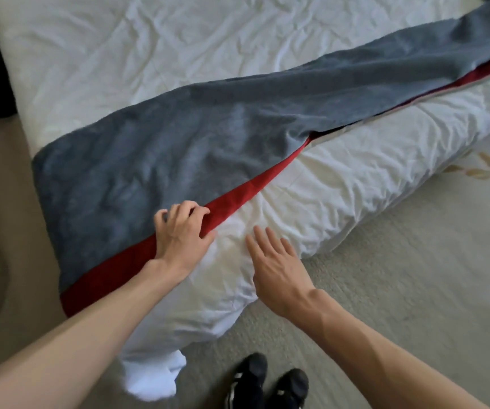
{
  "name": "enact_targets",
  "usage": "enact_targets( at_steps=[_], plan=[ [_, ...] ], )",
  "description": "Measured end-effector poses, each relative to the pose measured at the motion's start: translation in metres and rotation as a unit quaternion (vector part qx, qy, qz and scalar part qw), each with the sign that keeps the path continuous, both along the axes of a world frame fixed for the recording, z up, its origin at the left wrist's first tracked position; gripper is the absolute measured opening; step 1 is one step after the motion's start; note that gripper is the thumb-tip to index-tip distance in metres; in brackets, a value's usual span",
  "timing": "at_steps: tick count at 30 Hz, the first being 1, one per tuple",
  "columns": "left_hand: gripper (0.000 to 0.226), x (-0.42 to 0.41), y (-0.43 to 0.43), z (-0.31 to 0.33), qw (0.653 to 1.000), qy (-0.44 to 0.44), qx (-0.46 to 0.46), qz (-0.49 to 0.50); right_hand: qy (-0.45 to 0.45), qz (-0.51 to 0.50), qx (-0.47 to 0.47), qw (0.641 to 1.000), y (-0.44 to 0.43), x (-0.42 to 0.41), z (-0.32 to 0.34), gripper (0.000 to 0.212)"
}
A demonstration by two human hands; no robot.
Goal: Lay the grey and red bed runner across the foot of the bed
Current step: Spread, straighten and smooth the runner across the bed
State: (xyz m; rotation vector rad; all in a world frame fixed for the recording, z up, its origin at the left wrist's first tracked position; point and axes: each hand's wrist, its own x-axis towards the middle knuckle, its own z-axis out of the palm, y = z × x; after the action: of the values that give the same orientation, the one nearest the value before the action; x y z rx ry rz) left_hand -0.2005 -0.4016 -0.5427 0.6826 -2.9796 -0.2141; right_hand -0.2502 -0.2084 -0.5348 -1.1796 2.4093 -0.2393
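Right hand (279, 270) hovers flat, fingers spread, gripping nothing, over the white rumpled duvet (341, 178). At ten o'clock, left hand (183, 231) pinches the red edge of the grey fleece, red-bordered bed runner (208, 125), lying skewed across the bed foot. Recommend pulling evenly, then smoothing the twisted far section.

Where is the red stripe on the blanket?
In the head view, the red stripe runs along the near edge of the grey runner, beside the white duvet. The left hand pinches it at lower left.
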Motion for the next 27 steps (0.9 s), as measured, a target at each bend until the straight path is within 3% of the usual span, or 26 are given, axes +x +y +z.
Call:
enact_targets(
  at_steps=[4, 11, 18, 23, 27],
  plan=[
    [0.007, -0.013, -0.018, 0.005, 0.997, 0.045, 0.053, 0.043, 0.027, 0.037, -0.013, 0.999, -0.018, -0.02, -0.005, 0.073],
    [0.007, -0.022, -0.047, 0.009, 0.94, 0.083, 0.278, 0.178, 0.107, 0.116, -0.013, 0.987, -0.07, -0.059, -0.01, 0.068],
    [0.015, -0.03, -0.057, 0.003, 0.932, 0.088, 0.265, 0.23, 0.185, 0.156, -0.066, 0.968, -0.102, -0.087, -0.018, 0.061],
    [0.015, -0.035, -0.055, 0.004, 0.927, 0.082, 0.248, 0.269, 0.245, 0.154, -0.141, 0.947, -0.116, -0.103, -0.024, 0.022],
    [0.008, -0.032, -0.039, 0.011, 0.923, 0.098, 0.23, 0.294, 0.243, 0.183, -0.191, 0.933, -0.106, -0.108, -0.024, 0.024]
  ],
)
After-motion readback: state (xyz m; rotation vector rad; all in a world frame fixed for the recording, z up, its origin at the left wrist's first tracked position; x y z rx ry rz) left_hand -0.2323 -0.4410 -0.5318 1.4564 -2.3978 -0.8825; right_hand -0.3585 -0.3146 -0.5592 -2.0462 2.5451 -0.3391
